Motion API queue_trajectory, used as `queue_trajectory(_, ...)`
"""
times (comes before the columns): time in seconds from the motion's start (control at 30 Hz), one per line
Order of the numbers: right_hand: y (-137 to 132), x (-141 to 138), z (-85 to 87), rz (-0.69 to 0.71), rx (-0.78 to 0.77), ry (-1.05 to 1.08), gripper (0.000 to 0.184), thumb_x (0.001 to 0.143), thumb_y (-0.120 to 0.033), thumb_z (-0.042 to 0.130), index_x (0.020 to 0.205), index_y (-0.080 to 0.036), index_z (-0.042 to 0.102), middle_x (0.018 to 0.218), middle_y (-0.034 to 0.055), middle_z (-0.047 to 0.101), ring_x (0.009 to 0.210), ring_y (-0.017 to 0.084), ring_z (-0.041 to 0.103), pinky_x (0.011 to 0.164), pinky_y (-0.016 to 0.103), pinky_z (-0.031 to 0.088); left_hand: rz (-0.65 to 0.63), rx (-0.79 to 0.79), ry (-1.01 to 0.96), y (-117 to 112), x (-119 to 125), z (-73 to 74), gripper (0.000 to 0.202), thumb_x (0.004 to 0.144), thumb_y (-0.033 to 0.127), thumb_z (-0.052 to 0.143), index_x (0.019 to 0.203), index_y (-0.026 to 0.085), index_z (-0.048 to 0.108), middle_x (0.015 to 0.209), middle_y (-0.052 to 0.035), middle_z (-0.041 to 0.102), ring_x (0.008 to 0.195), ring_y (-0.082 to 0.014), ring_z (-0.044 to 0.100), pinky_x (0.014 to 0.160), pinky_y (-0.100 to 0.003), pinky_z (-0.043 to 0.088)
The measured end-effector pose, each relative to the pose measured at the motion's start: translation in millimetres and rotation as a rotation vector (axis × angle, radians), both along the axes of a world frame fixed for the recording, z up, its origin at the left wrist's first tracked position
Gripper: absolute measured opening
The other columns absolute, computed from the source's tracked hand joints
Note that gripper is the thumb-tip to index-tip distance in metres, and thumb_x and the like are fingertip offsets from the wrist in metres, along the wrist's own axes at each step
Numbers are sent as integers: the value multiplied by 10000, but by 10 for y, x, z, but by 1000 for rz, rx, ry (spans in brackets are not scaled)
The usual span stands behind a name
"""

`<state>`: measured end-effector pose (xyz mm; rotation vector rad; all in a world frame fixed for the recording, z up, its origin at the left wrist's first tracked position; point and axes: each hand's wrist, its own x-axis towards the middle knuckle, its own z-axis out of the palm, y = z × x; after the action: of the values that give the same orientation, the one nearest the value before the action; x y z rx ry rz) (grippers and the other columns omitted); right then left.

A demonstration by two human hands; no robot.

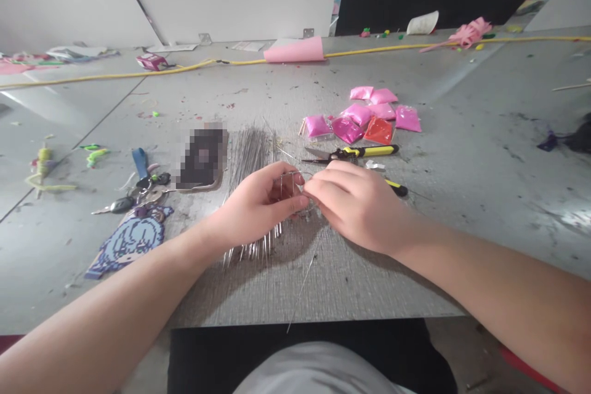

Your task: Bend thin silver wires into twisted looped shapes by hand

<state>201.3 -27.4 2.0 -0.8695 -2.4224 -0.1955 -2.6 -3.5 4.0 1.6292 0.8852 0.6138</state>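
Observation:
My left hand (258, 203) and my right hand (355, 203) meet at the middle of the grey table (462, 154), fingertips together. Both pinch a thin silver wire (290, 177) that is bent into a small loop between them. Under my left hand lies a bundle of straight thin wires (252, 154), with ends poking out below my palm. One long wire (305, 280) trails from my hands toward the table's near edge.
Yellow-handled scissors (355, 152) lie just beyond my right hand, with several pink and red packets (364, 118) behind them. To the left lie keys with a pixel-art keychain (132, 237). A yellow cord (138, 74) and pink paper (295, 50) run along the far side.

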Motion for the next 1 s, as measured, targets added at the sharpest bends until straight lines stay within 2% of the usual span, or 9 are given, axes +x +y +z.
queue_trajectory(0.1, -3, 28, 27, 28, 49, -44, 261, 951, -58, 453, 844, -127, 681, 803, 124, 686, 711, 227, 527, 643, 370, 456, -7, 29, 5, -6, -14, -5, 168, 906, 303, 659, 953, 201, 535, 786, 10, 570, 668, -120, 555, 565, -246, 427)
queue_trajectory(0.3, 13, 60, 23, 83, -59, 24, 228, 913, -10, 475, 896, -88, 689, 828, 130, 679, 777, 232, 544, 696, 368, 482, 0, 60, 102, -7, -30, -6, 172, 910, 328, 649, 939, 203, 534, 714, 27, 548, 629, -120, 540, 540, -239, 414)
queue_trajectory(0.53, 20, 59, 27, 135, -102, 48, 168, 897, -33, 520, 895, -94, 676, 870, 134, 675, 849, 250, 528, 743, 389, 496, -10, 91, 100, -1, -47, -20, 168, 916, 327, 643, 955, 210, 529, 769, 16, 564, 691, -135, 573, 567, -252, 428)
queue_trajectory(0.77, 34, 38, 15, 118, -52, 47, 214, 923, -15, 470, 879, -99, 662, 889, 143, 681, 858, 245, 518, 760, 396, 504, -61, 68, 70, -4, -51, -10, 190, 924, 342, 644, 969, 210, 514, 772, 26, 554, 702, -126, 546, 602, -266, 426)
queue_trajectory(1.0, 0, 29, 51, 132, 21, 98, 157, 910, -25, 541, 885, -101, 676, 874, 133, 687, 846, 227, 509, 781, 389, 514, -83, 29, 8, -21, -51, -32, 172, 949, 350, 615, 949, 205, 522, 774, 16, 574, 720, -135, 560, 610, -274, 426)
